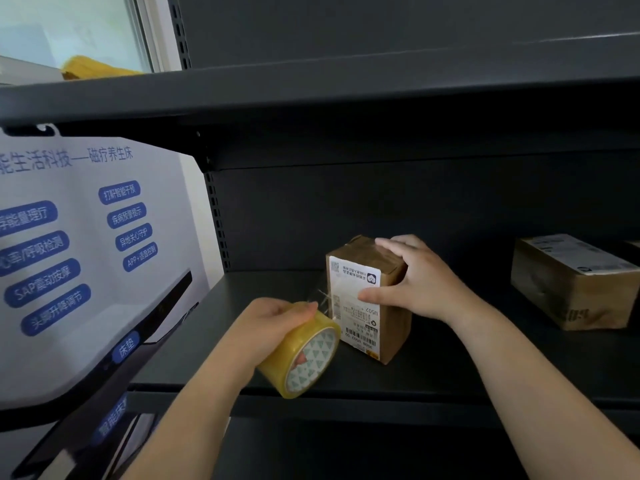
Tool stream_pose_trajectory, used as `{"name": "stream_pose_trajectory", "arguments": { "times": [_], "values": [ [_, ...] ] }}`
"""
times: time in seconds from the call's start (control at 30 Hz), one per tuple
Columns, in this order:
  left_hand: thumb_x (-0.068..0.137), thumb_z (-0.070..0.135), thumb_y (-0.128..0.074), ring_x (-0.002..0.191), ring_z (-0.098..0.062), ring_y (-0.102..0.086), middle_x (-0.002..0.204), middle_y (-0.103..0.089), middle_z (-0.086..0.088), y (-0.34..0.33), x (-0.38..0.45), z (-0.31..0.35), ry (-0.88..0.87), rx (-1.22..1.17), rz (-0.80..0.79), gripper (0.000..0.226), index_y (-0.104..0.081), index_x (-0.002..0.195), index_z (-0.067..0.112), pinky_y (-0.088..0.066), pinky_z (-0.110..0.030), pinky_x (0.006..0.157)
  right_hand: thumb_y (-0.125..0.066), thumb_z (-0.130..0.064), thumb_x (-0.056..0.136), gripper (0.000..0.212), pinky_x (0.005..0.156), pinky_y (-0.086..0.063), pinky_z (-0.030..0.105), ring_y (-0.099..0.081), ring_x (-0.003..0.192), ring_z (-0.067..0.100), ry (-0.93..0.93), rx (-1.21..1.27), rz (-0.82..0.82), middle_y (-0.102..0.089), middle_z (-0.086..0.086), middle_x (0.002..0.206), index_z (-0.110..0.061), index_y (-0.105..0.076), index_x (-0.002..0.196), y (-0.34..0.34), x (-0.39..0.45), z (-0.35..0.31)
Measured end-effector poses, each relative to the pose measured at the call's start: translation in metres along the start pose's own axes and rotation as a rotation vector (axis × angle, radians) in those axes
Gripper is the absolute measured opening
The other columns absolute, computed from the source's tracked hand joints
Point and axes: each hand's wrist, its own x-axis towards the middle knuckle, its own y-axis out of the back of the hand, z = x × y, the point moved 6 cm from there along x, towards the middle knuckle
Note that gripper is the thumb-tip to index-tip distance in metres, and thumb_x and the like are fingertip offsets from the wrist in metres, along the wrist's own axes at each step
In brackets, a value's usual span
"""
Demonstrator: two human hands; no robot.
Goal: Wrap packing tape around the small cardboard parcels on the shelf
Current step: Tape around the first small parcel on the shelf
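Note:
A small brown cardboard parcel (pixel 360 306) with a white shipping label stands upright on the dark shelf (pixel 433 368). My right hand (pixel 415 278) holds it from the right, fingers over its top and thumb on the label. My left hand (pixel 273 320) grips a yellowish roll of clear packing tape (pixel 304 355) just left of the parcel. A short strip of clear tape (pixel 320 297) runs from the roll to the parcel's left edge.
A second, larger cardboard parcel (pixel 571 282) lies on the same shelf at the right. Another shelf board (pixel 311 98) hangs overhead. A white poster with blue labels (pixel 69 254) stands left of the shelf unit.

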Motion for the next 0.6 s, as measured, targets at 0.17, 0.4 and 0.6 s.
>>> {"name": "stream_pose_trajectory", "arguments": {
  "times": [0.17, 0.4, 0.6],
  "values": [
    [0.083, 0.041, -0.062, 0.044, -0.010, -0.062, 0.052, -0.067, 0.001, -0.003, 0.004, -0.003, -0.017, 0.025, 0.002, 0.032, -0.070, 0.084, 0.009, -0.052, -0.024, 0.056, -0.021, -0.090, 0.052, 0.106, 0.098, -0.039, 0.035, -0.044, 0.123, 0.010, -0.067, -0.188, -0.099, -0.044, -0.009, 0.136, -0.031, -0.045, 0.137, 0.015, 0.002, -0.013],
    [0.083, 0.042, -0.062, 0.061, -0.018, -0.064, 0.072, -0.071, -0.008, -0.002, 0.008, -0.004, -0.047, 0.065, 0.005, 0.036, -0.070, 0.087, 0.007, -0.055, -0.037, 0.075, -0.044, -0.072, 0.078, 0.055, 0.055, -0.042, 0.029, -0.056, 0.064, 0.016, -0.111, -0.458, 0.003, -0.055, -0.002, 0.067, -0.019, -0.046, 0.064, 0.005, 0.024, -0.038],
    [0.081, 0.043, -0.063, 0.052, -0.013, -0.061, 0.053, -0.066, 0.003, -0.002, 0.009, -0.005, -0.040, 0.021, 0.016, 0.030, -0.070, 0.078, 0.014, -0.054, -0.033, 0.070, -0.038, -0.068, 0.085, 0.056, 0.072, -0.048, 0.032, -0.061, 0.090, 0.018, -0.074, -0.479, 0.019, -0.065, -0.002, 0.101, -0.019, -0.062, 0.099, 0.005, 0.010, -0.036]
  ]
}}
